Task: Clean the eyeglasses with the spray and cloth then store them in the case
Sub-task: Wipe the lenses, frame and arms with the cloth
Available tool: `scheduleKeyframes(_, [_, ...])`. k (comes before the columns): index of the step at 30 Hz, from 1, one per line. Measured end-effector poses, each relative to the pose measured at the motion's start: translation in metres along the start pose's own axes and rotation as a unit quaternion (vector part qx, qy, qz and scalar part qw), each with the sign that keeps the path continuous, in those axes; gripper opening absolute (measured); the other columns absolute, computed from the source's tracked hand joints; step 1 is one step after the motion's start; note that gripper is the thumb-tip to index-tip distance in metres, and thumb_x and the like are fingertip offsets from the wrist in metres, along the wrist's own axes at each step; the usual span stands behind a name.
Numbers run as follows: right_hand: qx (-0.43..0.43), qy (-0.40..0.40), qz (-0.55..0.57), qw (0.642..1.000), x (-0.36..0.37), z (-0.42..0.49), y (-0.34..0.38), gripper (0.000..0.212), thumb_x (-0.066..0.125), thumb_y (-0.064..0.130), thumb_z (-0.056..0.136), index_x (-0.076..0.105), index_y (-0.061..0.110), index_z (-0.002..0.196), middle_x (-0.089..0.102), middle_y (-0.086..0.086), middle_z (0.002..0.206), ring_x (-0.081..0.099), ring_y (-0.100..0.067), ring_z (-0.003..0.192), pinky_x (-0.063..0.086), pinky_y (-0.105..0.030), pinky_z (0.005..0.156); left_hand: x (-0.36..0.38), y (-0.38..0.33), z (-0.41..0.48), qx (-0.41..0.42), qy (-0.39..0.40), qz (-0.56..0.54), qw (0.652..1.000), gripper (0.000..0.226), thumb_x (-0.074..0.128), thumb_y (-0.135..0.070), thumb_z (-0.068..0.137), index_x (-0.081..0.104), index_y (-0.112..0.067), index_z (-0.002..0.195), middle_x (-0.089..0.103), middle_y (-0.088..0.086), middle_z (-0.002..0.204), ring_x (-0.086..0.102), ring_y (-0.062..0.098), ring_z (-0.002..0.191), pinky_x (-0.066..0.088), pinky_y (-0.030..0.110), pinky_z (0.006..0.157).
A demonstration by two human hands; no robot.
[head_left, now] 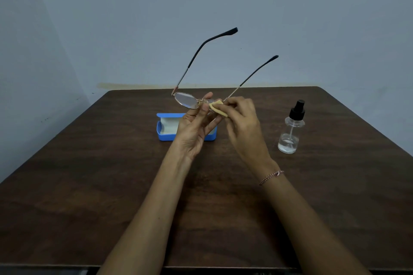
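- We see the eyeglasses [186,100] held in the air above the table [111,185], between both hands: thin gold-coloured metal rims, oval clear lenses, and two slim temples unfolded, slanting up and away to the right, each ending in a dark curved tip.
- The cloth [218,107] is small, soft and pale yellow, folded over the lens nearer the right hand, which it mostly hides.
- The case [166,128] is a hard blue box with rounded corners and a pale lining; it lies open on the table, partly behind the left hand.
- The spray bottle [290,131] is clear and cylindrical with a black pump top and a little clear liquid at the bottom; it stands upright, well apart to the right of the hands.
- The table is dark brown with a wood grain; behind it we see a plain grey-blue wall [312,18].
- The left hand [193,127] is raised with its palm toward us, thumb and fingertips pinching the frame at the bridge.
- The right hand [242,123] shows its back to us, fingers curled, pinching the cloth against the lens; a braided bracelet [271,177] circles its wrist.
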State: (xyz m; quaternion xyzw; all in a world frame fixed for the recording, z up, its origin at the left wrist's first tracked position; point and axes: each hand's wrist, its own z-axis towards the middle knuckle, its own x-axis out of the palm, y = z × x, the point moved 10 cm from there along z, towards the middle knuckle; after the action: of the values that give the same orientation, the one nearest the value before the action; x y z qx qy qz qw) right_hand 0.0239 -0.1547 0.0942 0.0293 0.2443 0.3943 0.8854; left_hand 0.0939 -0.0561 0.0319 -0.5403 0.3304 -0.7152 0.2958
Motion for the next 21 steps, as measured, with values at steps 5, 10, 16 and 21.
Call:
scheduleKeyframes(5, [-0.015, 0.015, 0.002, 1.000, -0.001, 0.001, 0.001, 0.029, 0.050, -0.002, 0.085, 0.065, 0.002, 0.110, 0.060, -0.012, 0.106, 0.048, -0.016, 0.100, 0.041, -0.016, 0.088, -0.002, -0.005, 0.001, 0.016, 0.006, -0.016, 1.000, 0.025, 0.052, -0.017, 0.086, 0.060, -0.014, 0.110, 0.072, 0.005, 0.098, 0.069, 0.015, 0.094, 0.057, 0.025, 0.076])
scheduleKeyframes(10, [0.047, -0.029, 0.019, 0.998, -0.013, 0.001, -0.012, 0.022, 0.060, 0.008, 0.086, 0.069, 0.007, 0.106, 0.063, -0.004, 0.097, 0.058, -0.010, 0.086, 0.049, -0.015, 0.075, -0.002, 0.000, 0.002, 0.009, 0.019, -0.008, 1.000, 0.036, 0.059, -0.020, 0.076, 0.060, -0.014, 0.112, 0.072, 0.005, 0.100, 0.068, 0.017, 0.096, 0.057, 0.026, 0.076])
scheduleKeyframes(16, [0.254, -0.130, 0.214, 0.934, -0.028, -0.009, -0.061, 0.025, 0.066, 0.007, 0.086, 0.067, 0.013, 0.110, 0.067, 0.003, 0.101, 0.065, -0.006, 0.089, 0.056, -0.019, 0.066, 0.004, 0.007, 0.001, -0.016, 0.035, 0.011, 0.999, 0.038, 0.060, -0.020, 0.074, 0.060, -0.014, 0.112, 0.072, 0.006, 0.102, 0.069, 0.019, 0.095, 0.056, 0.028, 0.082])
scheduleKeyframes(21, [0.136, -0.111, 0.055, 0.983, -0.028, -0.006, -0.029, 0.021, 0.064, -0.005, 0.079, 0.065, 0.004, 0.098, 0.062, -0.005, 0.098, 0.056, -0.003, 0.087, 0.048, -0.011, 0.073, 0.010, 0.018, -0.001, -0.028, 0.046, 0.028, 0.998, 0.032, 0.062, -0.017, 0.075, 0.063, -0.012, 0.107, 0.074, 0.002, 0.094, 0.070, 0.015, 0.088, 0.057, 0.027, 0.078])
